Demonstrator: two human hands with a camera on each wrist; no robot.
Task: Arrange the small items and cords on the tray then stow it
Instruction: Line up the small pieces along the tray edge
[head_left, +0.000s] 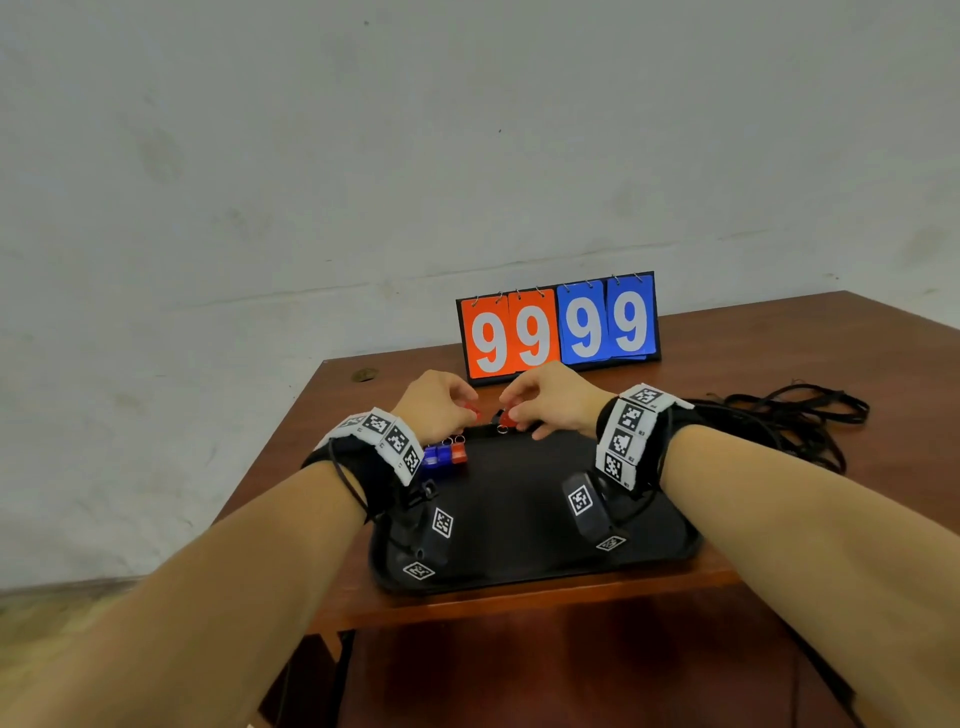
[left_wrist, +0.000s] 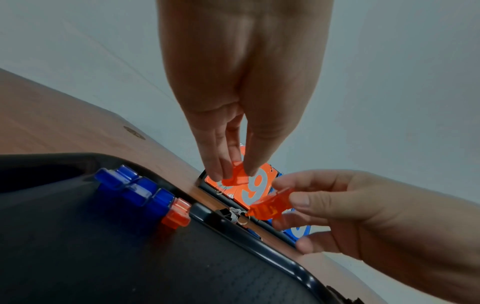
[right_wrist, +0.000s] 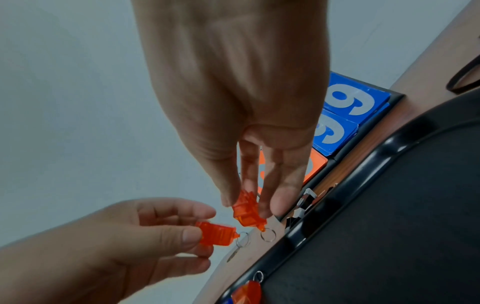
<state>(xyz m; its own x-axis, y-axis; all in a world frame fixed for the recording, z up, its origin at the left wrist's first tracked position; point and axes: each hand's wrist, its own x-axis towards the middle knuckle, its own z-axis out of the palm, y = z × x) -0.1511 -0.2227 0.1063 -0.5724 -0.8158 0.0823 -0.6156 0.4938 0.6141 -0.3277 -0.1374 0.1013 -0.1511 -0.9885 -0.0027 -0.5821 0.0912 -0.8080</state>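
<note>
Pale, scuffed wall stands behind a brown wooden worktop (head_left: 727, 353) that carries a black rectangular plastic tray (head_left: 519, 519) near its front edge. Above the tray's far rim, the left hand (head_left: 434, 402) pinches a small translucent orange plastic tag with a metal key ring (left_wrist: 235, 174), and the right hand (head_left: 553, 400) pinches a second orange ringed tag (left_wrist: 270, 206). Three blue translucent tags (left_wrist: 132, 188) and one more orange tag (left_wrist: 176, 214) lie in a row on the tray's far left part. Tangled black cords (head_left: 789, 415) sit on the worktop right of the tray. Behind stands a flip scoreboard showing 99 99 (head_left: 558, 327).
</note>
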